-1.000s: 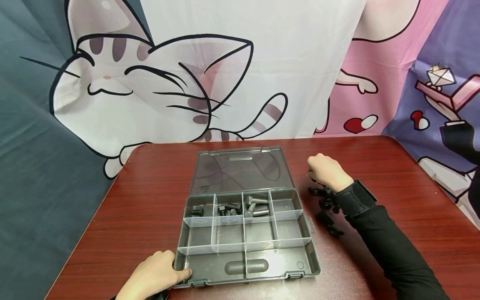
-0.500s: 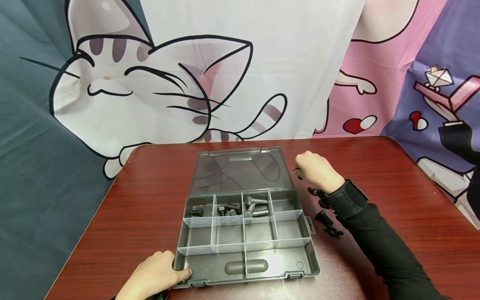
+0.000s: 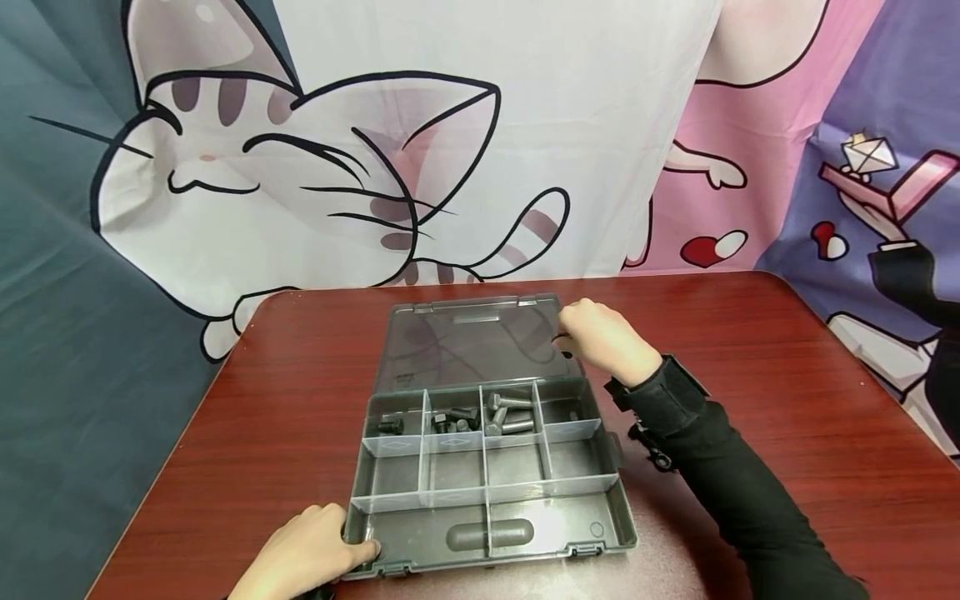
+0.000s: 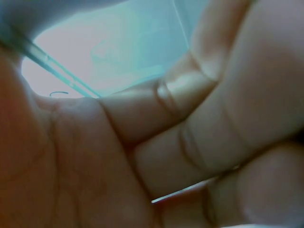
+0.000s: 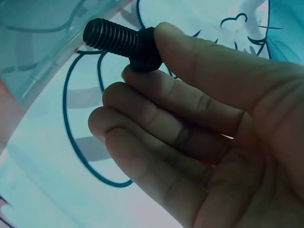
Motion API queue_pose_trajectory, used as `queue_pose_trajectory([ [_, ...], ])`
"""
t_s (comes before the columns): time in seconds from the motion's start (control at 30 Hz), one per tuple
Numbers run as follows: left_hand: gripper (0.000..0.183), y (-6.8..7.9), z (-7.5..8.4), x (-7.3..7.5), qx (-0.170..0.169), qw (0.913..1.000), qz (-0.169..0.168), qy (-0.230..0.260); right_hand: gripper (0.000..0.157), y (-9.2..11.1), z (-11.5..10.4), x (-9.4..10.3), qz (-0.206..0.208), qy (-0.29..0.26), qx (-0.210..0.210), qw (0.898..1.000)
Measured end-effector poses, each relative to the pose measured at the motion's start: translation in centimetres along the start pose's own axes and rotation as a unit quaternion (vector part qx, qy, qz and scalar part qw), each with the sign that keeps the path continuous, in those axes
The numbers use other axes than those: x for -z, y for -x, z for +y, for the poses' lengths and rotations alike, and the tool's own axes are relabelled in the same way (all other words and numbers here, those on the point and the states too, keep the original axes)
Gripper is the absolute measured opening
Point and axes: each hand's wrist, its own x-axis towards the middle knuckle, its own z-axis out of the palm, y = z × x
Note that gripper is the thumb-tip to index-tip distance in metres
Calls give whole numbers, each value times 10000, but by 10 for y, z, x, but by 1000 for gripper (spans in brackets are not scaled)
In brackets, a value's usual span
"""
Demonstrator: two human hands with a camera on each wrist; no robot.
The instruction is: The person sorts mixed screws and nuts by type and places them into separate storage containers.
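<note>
My right hand (image 3: 603,337) is above the right edge of the grey lid (image 3: 465,350). In the right wrist view, its thumb and index finger pinch a black bolt (image 5: 116,40) by the head, threaded end pointing away. At the box's front left corner, my left hand (image 3: 307,546) grips the wall, thumb over the inside. The compartment box (image 3: 555,525) lies opened on the table. Its back row has a black bolt (image 3: 390,426) on the left, then several black bolts (image 3: 463,419), then several silver bolts (image 3: 517,425). Only blurred fingers (image 4: 161,161) and box wall show in the left wrist view.
Black hardware pieces (image 3: 658,457) lie on the table right of the box, partly hidden by my right sleeve. The reddish wooden table (image 3: 300,383) ends in front of a printed cloth backdrop (image 3: 615,125).
My right hand has moved left from above the black pieces on the table to the lid's right edge. My left hand keeps its hold on the box corner.
</note>
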Motion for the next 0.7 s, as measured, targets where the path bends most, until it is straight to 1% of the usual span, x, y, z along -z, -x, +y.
queue_pose_trajectory([
  [0.13,39,0,0,0,-9,10000,34,-36,22,-4,-9,0,-27,35,97,9999],
  [0.3,39,0,0,-1,-13,10000,26,13,19,-7,-17,1,-213,9,77,9997],
  [0.4,40,0,0,-2,-39,10000,56,34,25,-11,-21,0,-212,85,61,9997],
  [0.53,40,0,0,-2,-78,9999,116,-9,32,-18,-26,-2,-130,121,202,9996],
  [0.7,39,0,-1,-2,-81,9999,125,-30,29,-23,-37,-2,-168,20,329,9993],
])
